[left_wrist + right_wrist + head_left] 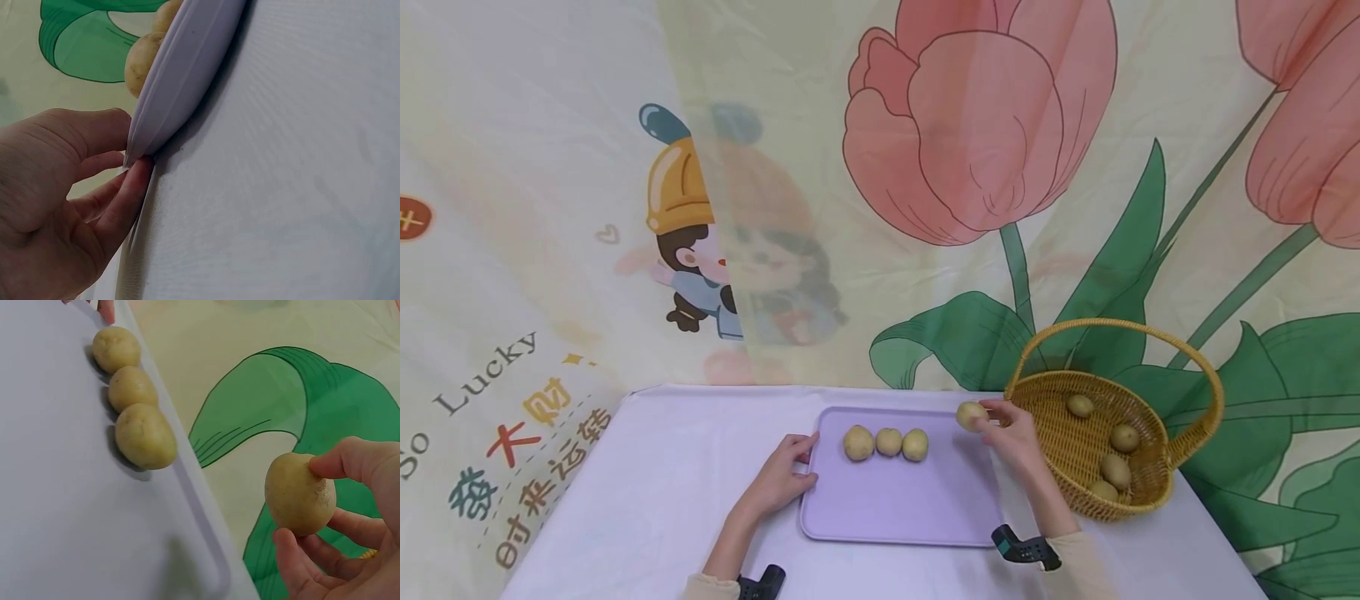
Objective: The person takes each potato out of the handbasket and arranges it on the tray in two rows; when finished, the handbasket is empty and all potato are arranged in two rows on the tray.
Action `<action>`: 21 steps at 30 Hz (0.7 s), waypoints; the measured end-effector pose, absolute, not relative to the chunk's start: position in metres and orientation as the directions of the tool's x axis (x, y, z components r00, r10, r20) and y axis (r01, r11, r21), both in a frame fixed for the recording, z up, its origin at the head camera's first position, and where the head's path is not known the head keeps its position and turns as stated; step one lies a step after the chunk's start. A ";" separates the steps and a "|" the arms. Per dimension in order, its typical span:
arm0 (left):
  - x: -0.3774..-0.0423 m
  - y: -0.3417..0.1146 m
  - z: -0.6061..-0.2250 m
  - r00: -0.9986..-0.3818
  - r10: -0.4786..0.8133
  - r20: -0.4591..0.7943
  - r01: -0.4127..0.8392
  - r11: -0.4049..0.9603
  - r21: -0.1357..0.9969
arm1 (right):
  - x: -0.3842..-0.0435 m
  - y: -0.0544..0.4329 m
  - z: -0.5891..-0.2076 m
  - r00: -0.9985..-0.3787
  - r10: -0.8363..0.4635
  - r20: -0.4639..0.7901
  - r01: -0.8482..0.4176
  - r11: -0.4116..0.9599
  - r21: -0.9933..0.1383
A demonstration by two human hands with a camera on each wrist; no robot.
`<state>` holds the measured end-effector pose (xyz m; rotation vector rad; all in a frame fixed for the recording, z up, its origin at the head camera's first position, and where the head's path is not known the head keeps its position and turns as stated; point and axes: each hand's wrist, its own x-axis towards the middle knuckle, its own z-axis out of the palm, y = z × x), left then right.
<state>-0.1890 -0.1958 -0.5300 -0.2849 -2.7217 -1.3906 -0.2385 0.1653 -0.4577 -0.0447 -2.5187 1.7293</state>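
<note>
A potato (300,494) is pinched between the thumb and fingers of my right hand (1011,435), held over the far right corner of the lilac tray (902,504). Three potatoes (888,442) sit in a row, side by side, toward the tray's far edge. At the tray's left side, my left hand (778,477) grips the rim. The left wrist view shows its thumb (103,131) against the rim and fingertips at the tray's underside.
To the right of the tray stands a wicker basket (1060,475) with a tall arched handle (1120,323) and several potatoes (1116,471) inside. White cloth (647,492) covers the table. A printed curtain with tulips (985,125) hangs behind it.
</note>
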 end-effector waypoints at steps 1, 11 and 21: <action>-0.189 -0.196 -0.530 -0.979 0.133 0.157 0.205 0.571 0.795 | -0.239 0.164 -0.460 -0.996 0.070 0.054 -0.026 0.355 -0.934; -0.188 -0.195 -0.530 -0.980 0.141 0.138 0.194 0.559 0.806 | -0.238 0.151 -0.483 -0.997 0.072 0.015 0.006 0.284 -0.959; -0.189 -0.195 -0.530 -0.984 0.127 0.123 0.174 0.574 0.800 | -0.238 0.139 -0.502 -0.997 0.043 0.058 -0.041 0.327 -0.944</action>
